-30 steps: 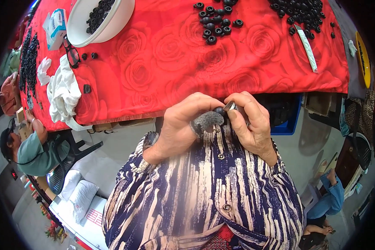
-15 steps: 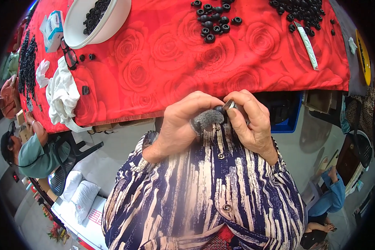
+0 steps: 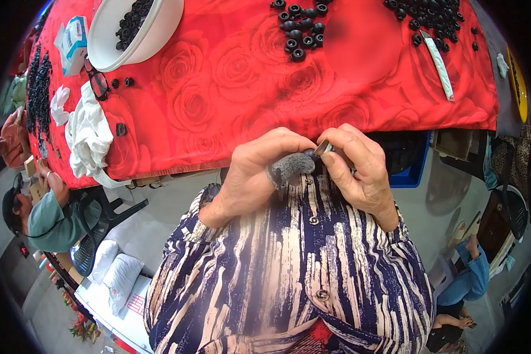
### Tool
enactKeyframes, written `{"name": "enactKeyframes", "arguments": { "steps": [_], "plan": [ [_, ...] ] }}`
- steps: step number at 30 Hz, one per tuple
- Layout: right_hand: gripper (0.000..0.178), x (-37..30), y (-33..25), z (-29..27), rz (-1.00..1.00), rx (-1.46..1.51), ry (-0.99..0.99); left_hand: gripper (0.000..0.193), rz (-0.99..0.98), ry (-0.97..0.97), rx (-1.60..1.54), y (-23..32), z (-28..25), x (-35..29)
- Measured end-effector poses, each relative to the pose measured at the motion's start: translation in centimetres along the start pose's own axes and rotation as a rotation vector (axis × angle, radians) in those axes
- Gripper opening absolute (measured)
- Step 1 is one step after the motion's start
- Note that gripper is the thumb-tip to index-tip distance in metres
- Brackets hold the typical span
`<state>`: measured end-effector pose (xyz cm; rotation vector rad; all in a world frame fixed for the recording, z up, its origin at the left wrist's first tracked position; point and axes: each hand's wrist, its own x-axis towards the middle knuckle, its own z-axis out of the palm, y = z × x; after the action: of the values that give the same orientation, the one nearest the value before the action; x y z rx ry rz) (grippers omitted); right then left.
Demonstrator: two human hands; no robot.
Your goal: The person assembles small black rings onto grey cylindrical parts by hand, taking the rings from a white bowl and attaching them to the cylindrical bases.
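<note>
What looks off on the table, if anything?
A smooth blurred patch on the red tablecloth, right of the central black pieces: the rose print vanishes and nearby pieces look cut off. Likely an image fault, not damage.

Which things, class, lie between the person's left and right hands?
In the head view, between the left hand and the right hand are a small black piece at the left fingertips and a shiny metal piece pinched by the right.
</note>
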<state>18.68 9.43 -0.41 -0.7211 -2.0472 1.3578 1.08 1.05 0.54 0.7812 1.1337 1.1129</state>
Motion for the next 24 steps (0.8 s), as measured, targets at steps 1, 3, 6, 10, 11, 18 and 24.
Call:
{"name": "enactKeyframes", "arguments": {
  "steps": [1,3,6,10,11,18,24],
  "plan": [
    [0.020,0.2,0.0,-0.1,-0.013,-0.020,-0.001,0.022,-0.003,0.000,0.000,0.1,-0.1,0.1],
    [0.021,0.5,0.0,-0.5,-0.029,-0.017,-0.035,0.021,-0.058,-0.054,-0.040,0.3,-0.2,0.1],
    [0.019,0.5,0.7,-0.6,-0.075,-0.004,-0.067,0.019,-0.193,-0.064,-0.282,0.1,-0.3,-0.1],
    [0.017,0.5,1.0,-0.8,-0.099,0.023,-0.102,0.019,-0.212,-0.072,-0.345,-0.2,-0.2,0.0],
    [0.017,0.6,1.1,-1.0,-0.097,0.025,-0.100,0.019,-0.243,-0.071,-0.374,-0.2,-0.1,-0.1],
    [0.020,0.4,0.8,-1.4,-0.236,-0.027,-0.349,0.019,-0.209,-0.049,-0.321,-0.6,0.1,-0.2],
    [0.018,-0.3,0.2,-2.4,-0.027,0.105,-0.166,0.019,-0.179,0.007,-0.319,-0.1,0.2,-0.1]
  ]
}}
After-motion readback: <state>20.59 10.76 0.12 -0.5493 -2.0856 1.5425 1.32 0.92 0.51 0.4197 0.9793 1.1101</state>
